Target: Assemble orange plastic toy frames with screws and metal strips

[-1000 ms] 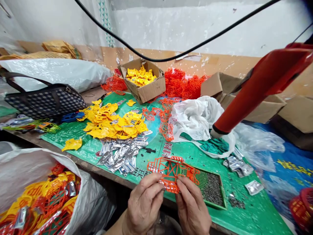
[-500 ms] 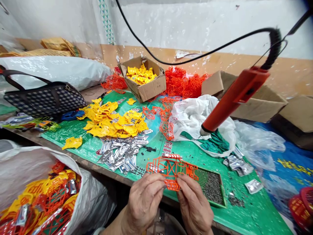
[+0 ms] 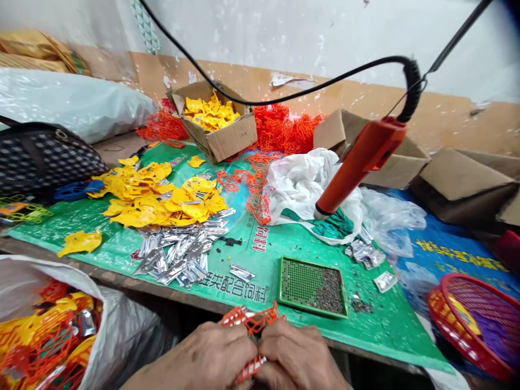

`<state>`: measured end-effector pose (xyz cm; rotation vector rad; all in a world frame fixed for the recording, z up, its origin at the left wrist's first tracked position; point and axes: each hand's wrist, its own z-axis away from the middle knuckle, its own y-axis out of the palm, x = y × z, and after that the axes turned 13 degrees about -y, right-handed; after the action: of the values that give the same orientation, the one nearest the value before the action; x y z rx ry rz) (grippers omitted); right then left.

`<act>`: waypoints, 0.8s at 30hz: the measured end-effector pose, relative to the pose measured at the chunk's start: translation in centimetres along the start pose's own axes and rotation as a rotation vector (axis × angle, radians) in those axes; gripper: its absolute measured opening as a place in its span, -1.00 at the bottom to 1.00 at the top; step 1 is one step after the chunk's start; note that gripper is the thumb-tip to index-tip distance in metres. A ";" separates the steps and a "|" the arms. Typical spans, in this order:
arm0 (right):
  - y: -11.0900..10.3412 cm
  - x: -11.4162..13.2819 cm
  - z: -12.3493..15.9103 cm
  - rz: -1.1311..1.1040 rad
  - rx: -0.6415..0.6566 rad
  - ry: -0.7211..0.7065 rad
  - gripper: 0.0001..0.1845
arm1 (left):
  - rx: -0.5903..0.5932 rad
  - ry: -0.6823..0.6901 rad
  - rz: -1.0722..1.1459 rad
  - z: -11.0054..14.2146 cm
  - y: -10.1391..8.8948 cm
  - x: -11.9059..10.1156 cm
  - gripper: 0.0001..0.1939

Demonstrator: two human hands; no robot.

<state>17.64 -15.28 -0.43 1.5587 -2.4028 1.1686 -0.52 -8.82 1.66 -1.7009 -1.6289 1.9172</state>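
At six o'clock, low and near, the left hand (image 3: 219,355) and the right hand (image 3: 296,357) meet over an orange lattice frame (image 3: 234,317), which sits between them just off the tabletop's near edge. Both sets of fingers look curled in and nearly closed on it, though the tips are largely hidden. The step in hand seems to be close two-handed work on this frame, with parts of it showing above and below the knuckles. The next move, I judge, calls for a steady hold on both sides and light pressure, as thin struts could bend or snap.

At nine o'clock a white sack (image 3: 122,330) holds orange, yellow and silver pieces; at three, a red basket (image 3: 439,303) stands. On the green-covered tabletop (image 3: 390,325), between one and two o'clock, lies a green tray (image 3: 298,279) with small grey bits (image 3: 331,292) gathered toward its right end (too small to tell what they are). Just short of twelve lies a lone silver piece (image 3: 242,272); toward eleven come a silver heap (image 3: 174,260) and, beyond it, a yellow pile (image 3: 142,208). At one o'clock a red tool (image 3: 353,168) hangs tilted by its cord. Farthest off, around twelve, are a cardboard box (image 3: 233,138) of yellow pieces and an orange heap (image 3: 288,130).
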 end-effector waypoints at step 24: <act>-17.8 -14.7 -4.7 0.202 -0.670 0.399 -0.07 | 0.040 -0.976 1.451 -3.0 2.3 2.9 -0.78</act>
<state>37.56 -4.87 6.80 0.8121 -2.3422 0.5156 1.88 -6.01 -1.33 -2.3287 0.0055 3.7289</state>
